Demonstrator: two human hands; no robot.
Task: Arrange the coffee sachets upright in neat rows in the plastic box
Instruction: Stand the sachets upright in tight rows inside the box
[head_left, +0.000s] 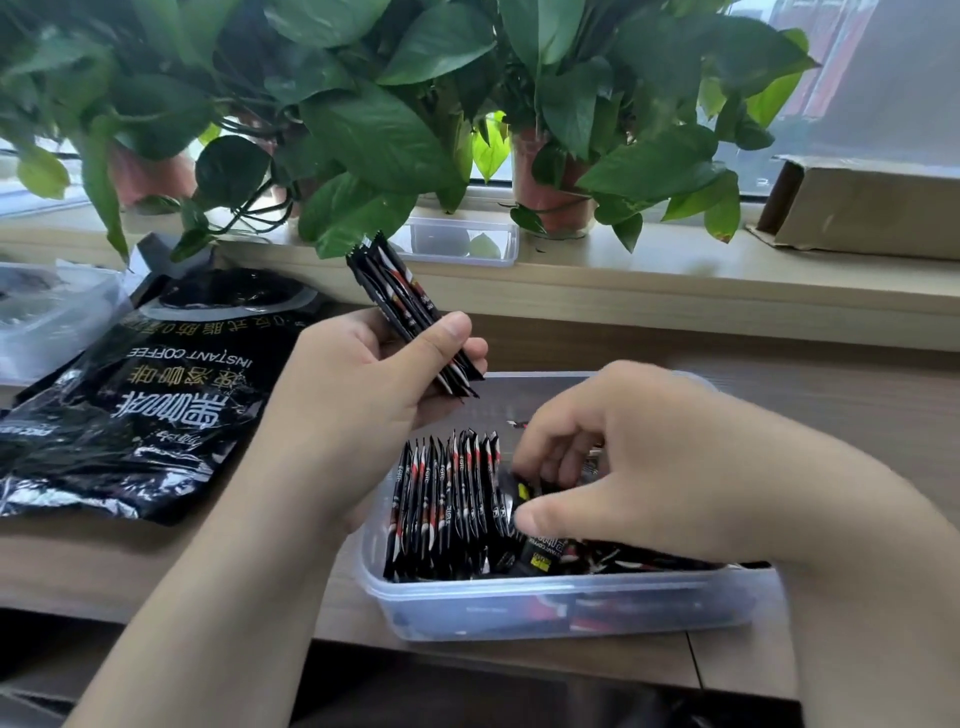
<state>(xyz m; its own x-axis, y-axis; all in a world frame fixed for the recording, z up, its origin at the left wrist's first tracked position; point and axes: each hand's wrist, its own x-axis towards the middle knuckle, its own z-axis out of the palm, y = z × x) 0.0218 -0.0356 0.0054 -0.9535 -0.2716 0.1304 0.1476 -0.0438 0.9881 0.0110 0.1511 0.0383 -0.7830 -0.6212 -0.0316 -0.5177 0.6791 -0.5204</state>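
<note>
The left hand (363, 364) is raised over the far left corner of the plastic box (545, 603), thumb and fingers clamped on a small bundle of sachets (410, 312) that sticks up and tilts to the far left. The right hand (639, 462) reaches down into the box from the right, its fingers curled among loose sachets (540, 556) that lie flat in the middle and right part; thumb and fingers seem to pinch one of them, though the blur leaves the grip unsure. Just left of that hand a row of sachets (447, 499) stands upright and packed close against the left wall of the box, black with red and white marks; the small white lettering on them is too fine to read. The right forearm hides much of the right side of the box. On the wooden table (857, 405), to the left, lies an opened black bag (140, 410) with "INSTANT COFFEE" and Chinese characters printed upside down from here. A clear container (41, 312) sits at the far left edge. Beyond, on the window ledge (675, 280), are leafy potted plants (363, 119), a small clear lidded tub (467, 241) and, far right, a cardboard box (862, 208)
</note>
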